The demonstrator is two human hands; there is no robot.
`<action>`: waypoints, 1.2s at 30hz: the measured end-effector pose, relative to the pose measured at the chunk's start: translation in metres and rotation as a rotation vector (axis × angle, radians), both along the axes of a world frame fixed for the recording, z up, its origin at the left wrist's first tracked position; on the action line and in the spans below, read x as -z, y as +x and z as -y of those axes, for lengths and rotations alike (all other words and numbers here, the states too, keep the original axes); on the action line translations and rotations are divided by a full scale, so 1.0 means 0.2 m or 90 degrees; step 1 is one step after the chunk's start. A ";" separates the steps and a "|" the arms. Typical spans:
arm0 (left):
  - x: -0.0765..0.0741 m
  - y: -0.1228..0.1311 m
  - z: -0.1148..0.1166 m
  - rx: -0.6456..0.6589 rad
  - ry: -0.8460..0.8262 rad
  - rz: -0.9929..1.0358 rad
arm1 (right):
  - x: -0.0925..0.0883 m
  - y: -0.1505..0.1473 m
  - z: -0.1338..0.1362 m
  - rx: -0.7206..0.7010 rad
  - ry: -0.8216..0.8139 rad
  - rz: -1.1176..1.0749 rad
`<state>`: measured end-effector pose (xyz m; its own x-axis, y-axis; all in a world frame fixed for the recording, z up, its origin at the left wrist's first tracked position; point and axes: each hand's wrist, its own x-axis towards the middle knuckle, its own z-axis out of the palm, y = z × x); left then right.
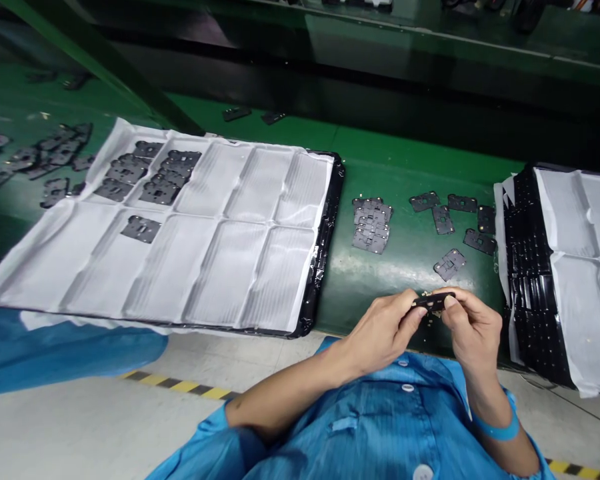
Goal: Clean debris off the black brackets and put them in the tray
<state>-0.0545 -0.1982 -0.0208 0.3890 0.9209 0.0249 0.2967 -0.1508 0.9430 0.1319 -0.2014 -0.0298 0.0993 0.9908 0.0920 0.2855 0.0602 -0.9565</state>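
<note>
Between my two hands, near the bench's front edge, is a small flat black plastic part (434,302), tilted so that mostly its edge shows. My left hand (393,323) pinches its left end, and my right hand (473,323) grips its right end. Small pale bits (429,323) lie just under and behind the part. Beyond my hands a single black plate with cut-outs (450,265) rests on the green bench. Several similar plates (443,219) are scattered behind it, and an overlapping stack of them (371,225) sits to the left.
A compartmented tray lined with white sheet (260,267) stands at left, with black plates (170,177) in some pockets. At right is a pile of black trays (533,267), white-lined on top. More parts (55,150) lie far left, near a green post (105,60). Another blue sleeve (70,347) shows at left.
</note>
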 end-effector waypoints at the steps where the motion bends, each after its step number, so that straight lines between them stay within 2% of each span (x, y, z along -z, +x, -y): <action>1: 0.00 0.00 0.00 0.001 -0.005 0.002 | 0.01 0.01 0.00 -0.001 -0.007 -0.001; 11: 0.00 0.01 -0.02 0.006 0.026 -0.025 | 0.02 0.05 0.00 -0.037 -0.081 -0.080; 22: 0.02 0.01 -0.02 0.019 0.022 -0.060 | 0.09 0.06 0.02 -0.009 -0.091 -0.086; 27: 0.01 0.01 -0.05 0.020 -0.008 -0.058 | 0.06 0.09 0.01 -0.093 -0.106 -0.167; 29: 0.00 0.01 -0.05 0.029 -0.032 -0.043 | 0.04 0.09 0.01 -0.101 -0.115 -0.128; 32: -0.01 0.00 -0.06 0.043 -0.064 0.005 | 0.00 0.08 0.01 -0.062 -0.099 -0.044; 36: 0.00 0.00 -0.06 -0.001 -0.083 0.085 | -0.02 0.04 0.03 -0.068 -0.051 -0.018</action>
<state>-0.0549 -0.1871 -0.0209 0.3885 0.9204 -0.0434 0.1683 -0.0246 0.9854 0.1398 -0.2074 -0.0264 -0.0063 0.9999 0.0103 0.2549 0.0116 -0.9669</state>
